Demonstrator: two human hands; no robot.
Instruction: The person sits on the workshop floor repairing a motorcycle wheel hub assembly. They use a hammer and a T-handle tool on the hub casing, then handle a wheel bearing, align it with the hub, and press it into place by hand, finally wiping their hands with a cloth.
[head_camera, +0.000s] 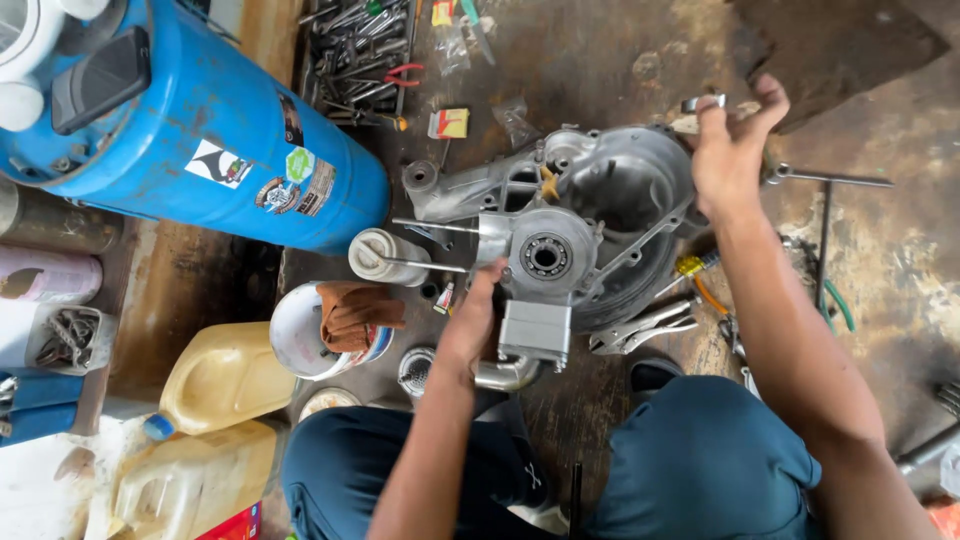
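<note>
Metal engine casing (590, 215) lies on the stained floor between our knees; our left hand (470, 320) rests against its near edge beside the round bearing (546, 256) — fingers curled, though we cannot tell whether they grip anything; our right hand (728, 150) is closed on a small metal socket (702, 102) at the casing's far rim; locking pliers (645, 328) lie just beside the casing — a blue drum (200, 140) stands to the left.

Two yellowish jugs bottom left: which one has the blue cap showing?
The upper jug, next to the white bucket: blue cap at its lower-left end. The lower jug shows no cap.
</note>
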